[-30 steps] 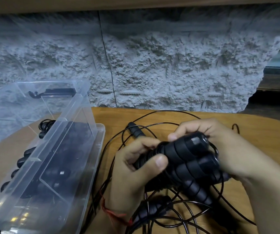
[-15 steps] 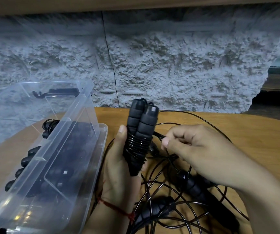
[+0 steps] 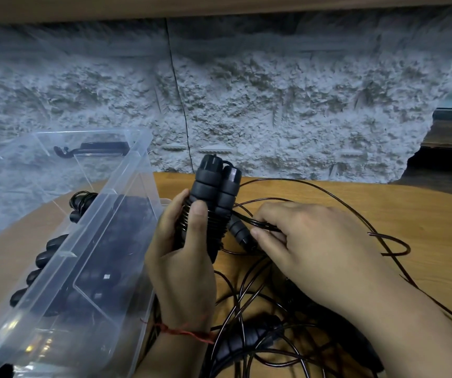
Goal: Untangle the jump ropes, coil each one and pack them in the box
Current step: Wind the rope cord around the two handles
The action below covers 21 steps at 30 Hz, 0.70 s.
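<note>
The left hand (image 3: pixel 184 263) curls around a coiled black jump rope (image 3: pixel 211 192), its 2 ribbed foam handles upright and bound with wound cord. Just right of it, the right hand (image 3: pixel 309 249) pinches a thin black cord (image 3: pixel 246 220) from the loose tangle of ropes (image 3: pixel 246 336) on the wooden tabletop (image 3: pixel 382 208) beneath both hands. The clear plastic box (image 3: pixel 137 173), holding black handles, sits left of the left hand.
</note>
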### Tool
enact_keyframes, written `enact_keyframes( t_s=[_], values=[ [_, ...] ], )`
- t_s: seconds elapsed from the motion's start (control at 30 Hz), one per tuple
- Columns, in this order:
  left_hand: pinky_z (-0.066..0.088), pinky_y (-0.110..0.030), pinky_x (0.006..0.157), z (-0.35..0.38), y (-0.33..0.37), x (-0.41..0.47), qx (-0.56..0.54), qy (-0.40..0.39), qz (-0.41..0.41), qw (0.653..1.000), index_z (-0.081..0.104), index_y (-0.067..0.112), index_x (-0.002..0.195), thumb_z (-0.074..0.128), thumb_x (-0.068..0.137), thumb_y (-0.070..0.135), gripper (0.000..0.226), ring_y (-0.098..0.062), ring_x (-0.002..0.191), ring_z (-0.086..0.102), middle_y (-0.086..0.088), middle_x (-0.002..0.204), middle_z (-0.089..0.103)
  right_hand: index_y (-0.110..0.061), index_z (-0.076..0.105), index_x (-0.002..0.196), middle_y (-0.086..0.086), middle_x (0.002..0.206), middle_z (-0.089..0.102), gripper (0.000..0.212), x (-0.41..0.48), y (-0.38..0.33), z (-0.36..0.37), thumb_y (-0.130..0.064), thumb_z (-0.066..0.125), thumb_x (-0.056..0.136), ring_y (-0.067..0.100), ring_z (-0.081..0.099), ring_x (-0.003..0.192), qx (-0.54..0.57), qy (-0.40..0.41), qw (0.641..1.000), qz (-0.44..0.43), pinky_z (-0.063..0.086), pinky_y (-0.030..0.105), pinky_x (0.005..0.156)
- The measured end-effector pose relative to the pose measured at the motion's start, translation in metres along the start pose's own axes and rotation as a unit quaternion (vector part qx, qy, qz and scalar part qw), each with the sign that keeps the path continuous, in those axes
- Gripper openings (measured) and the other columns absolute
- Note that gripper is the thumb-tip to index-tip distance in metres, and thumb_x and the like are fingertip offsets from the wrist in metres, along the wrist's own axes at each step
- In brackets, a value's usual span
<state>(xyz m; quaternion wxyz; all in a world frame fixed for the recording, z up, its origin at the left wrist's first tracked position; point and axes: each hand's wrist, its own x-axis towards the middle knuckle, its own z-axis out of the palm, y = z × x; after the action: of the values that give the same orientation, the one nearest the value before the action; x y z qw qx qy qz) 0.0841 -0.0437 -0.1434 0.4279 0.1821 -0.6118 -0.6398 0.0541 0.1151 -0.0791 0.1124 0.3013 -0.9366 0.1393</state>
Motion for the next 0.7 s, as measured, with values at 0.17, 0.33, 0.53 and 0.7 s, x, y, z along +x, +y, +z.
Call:
enact_keyframes(
  t_s=[0.17, 0.33, 0.53, 0.7],
  values=[
    [0.053, -0.028, 0.096, -0.004, -0.004, 0.001, 0.078, -0.051, 0.095, 0.991, 0.074, 0.022, 0.128, 0.075, 0.092, 0.041, 0.041, -0.015, 0.115, 0.070, 0.013, 0.117, 0.075, -0.040, 0.061, 0.100, -0.020, 0.091, 0.067, 0.025, 0.002, 0.000, -0.003, -0.058, 0.043, 0.097, 0.014, 0.068, 0.079, -0.040, 0.019, 0.999, -0.012, 0.043, 0.030, 0.054],
    [0.048, -0.018, 0.090, -0.005, -0.008, -0.004, 0.169, -0.130, 0.201, 0.956, 0.074, 0.019, 0.128, 0.084, 0.088, 0.030, 0.043, -0.013, 0.105, 0.069, 0.009, 0.112, 0.071, -0.038, 0.065, 0.093, -0.019, 0.084, 0.066, 0.023, 0.002, 0.008, -0.003, -0.057, 0.051, 0.092, 0.012, 0.068, 0.075, -0.068, 0.023, 0.996, -0.042, 0.041, 0.029, 0.052],
    [0.055, -0.037, 0.081, -0.010, -0.009, 0.001, 0.232, -0.228, 0.242, 0.914, 0.075, 0.022, 0.128, 0.075, 0.095, 0.040, 0.038, -0.017, 0.097, 0.068, 0.013, 0.106, 0.070, -0.038, 0.071, 0.085, -0.019, 0.078, 0.068, 0.021, 0.001, 0.021, -0.007, -0.057, 0.063, 0.086, 0.012, 0.069, 0.070, -0.029, 0.061, 0.994, -0.090, 0.046, 0.030, 0.047],
    [0.053, -0.039, 0.069, -0.015, -0.002, 0.003, 0.169, -0.324, 0.237, 0.900, 0.081, 0.012, 0.102, 0.063, 0.103, 0.022, 0.020, -0.018, 0.082, 0.068, 0.007, 0.086, 0.071, -0.040, 0.073, 0.087, -0.023, 0.079, 0.068, 0.029, 0.000, 0.030, -0.019, -0.069, 0.067, 0.083, 0.003, 0.067, 0.075, 0.061, 0.035, 0.990, -0.123, 0.050, 0.030, 0.053]
  ],
)
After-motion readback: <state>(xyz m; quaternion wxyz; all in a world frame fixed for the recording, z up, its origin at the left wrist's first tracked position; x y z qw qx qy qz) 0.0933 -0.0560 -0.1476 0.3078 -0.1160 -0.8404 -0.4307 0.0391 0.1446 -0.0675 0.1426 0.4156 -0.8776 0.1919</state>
